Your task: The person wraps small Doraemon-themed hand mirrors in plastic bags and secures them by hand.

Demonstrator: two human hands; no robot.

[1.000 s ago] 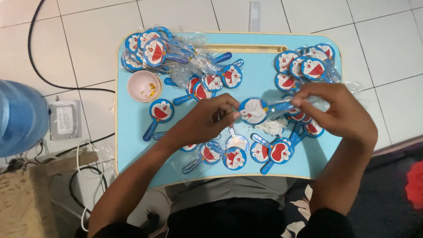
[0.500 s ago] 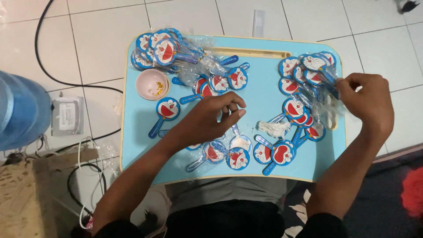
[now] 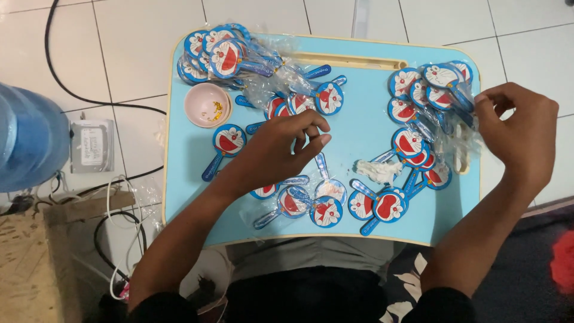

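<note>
Many round cartoon fans lie on a blue tray [image 3: 365, 128]: the near fans [image 3: 326, 206] by the person's lap, then crumpled white paper [image 3: 378, 171]. The left hand [image 3: 278, 152] hovers mid-tray, fingers loosely curled, holding nothing. Right, the right hand [image 3: 520, 134] pinches a wrapped fan [image 3: 442, 78]. Far left: a pink bowl [image 3: 207, 104] and a fan stack [image 3: 218, 54].

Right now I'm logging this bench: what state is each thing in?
Pink bowl: upright, a few yellow bits inside.
Wrapped fan stack: piled, top left corner.
Lap table: flat, strewn with fans.
Left hand: fingers curled above the table.
Right hand: pinching the right fan pile.
</note>
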